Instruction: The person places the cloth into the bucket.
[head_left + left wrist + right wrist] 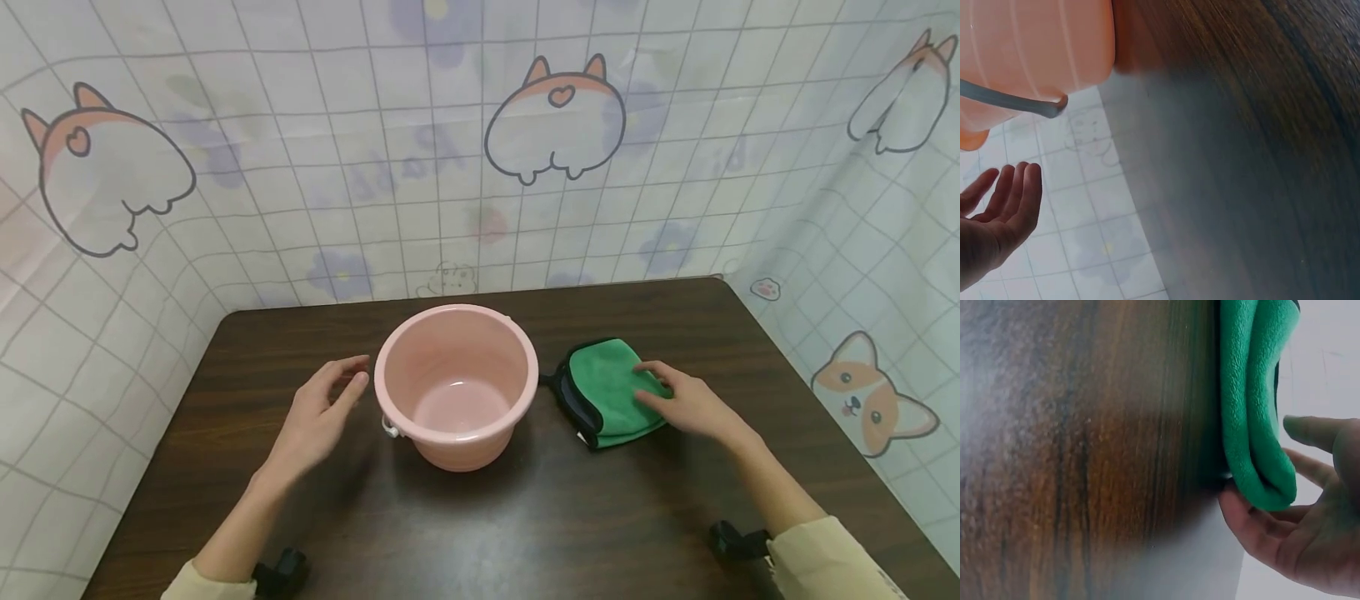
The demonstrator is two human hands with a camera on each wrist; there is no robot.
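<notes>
Bucket (461,452), pink, sitting mid table (480,542) | green cloth (617,392) folded up just right of it | left hand (315,417) close beside bucket, fingers loosely bent, holding nothing | right hand (693,406) at cloth's outer edge, fingers parted around the fold, pretty relaxed tbh

Note dark table (570,517), bordered behind and at both sides by gridded backdrop (322,108) with dogs (555,121), purple flowers (341,275).

Pink bucket (1029,44), green cloth (1263,412) — cut off in wrist views
</notes>
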